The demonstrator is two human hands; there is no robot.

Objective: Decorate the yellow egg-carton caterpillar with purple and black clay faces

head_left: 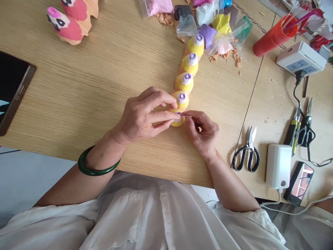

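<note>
While the wooden tabletop (85, 86) fills most of the view, its far side runs out of frame, cutting off some small plastic bags of coloured material (208, 29). Black-handled scissors (246, 154) lie towards the right, near a white power adapter (278, 166) (any print on it is too small to read). A row of yellow cones (189, 65) with white-and-purple tips runs up from the hands. Both hands are together: the left hand (143, 116), with a green bangle (97, 173) on its wrist, and the right hand (201, 135) pinch the last cone (178, 121), its tip mostly hidden by fingers. The right fingertips (191, 119) hold a thin sliver (187, 115), too fine to identify.
</note>
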